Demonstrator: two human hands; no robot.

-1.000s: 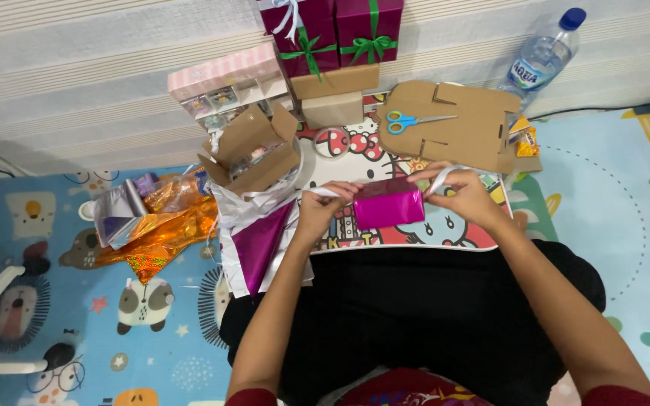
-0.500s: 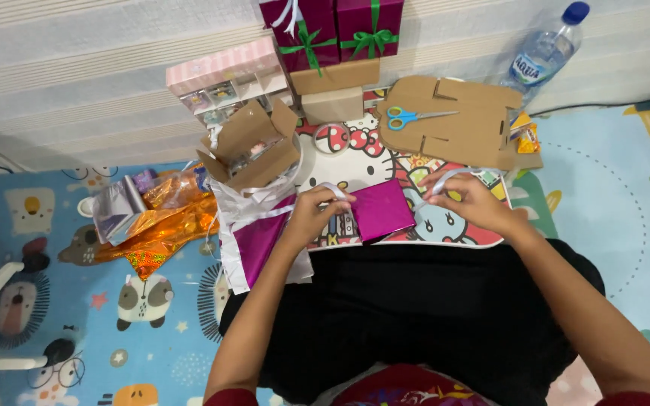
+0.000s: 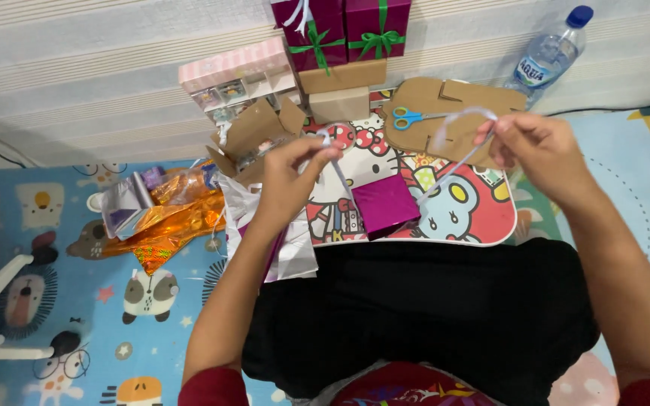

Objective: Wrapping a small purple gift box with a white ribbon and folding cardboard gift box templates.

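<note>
A small box wrapped in shiny magenta paper (image 3: 385, 204) lies on a cartoon-printed lap tray (image 3: 483, 218). A pale silvery ribbon (image 3: 445, 162) runs under the box and rises on both sides. My left hand (image 3: 291, 169) pinches the left end of the ribbon above the tray. My right hand (image 3: 536, 146) pinches the right end, which loops over near the flat cardboard. Both hands are raised and spread apart, with the box between them.
Blue-handled scissors (image 3: 408, 116) lie on flat cardboard pieces (image 3: 453, 105). Two magenta gift boxes with green bows (image 3: 344, 30) stand at the wall, beside a pink striped box (image 3: 238, 71) and an open cardboard box (image 3: 253, 139). Orange foil wrap (image 3: 171, 218) lies left; a water bottle (image 3: 551, 49) right.
Both hands have lifted away from the magenta box and moved apart, drawing the ribbon ends up and outward. The box now lies flat on the tray.
</note>
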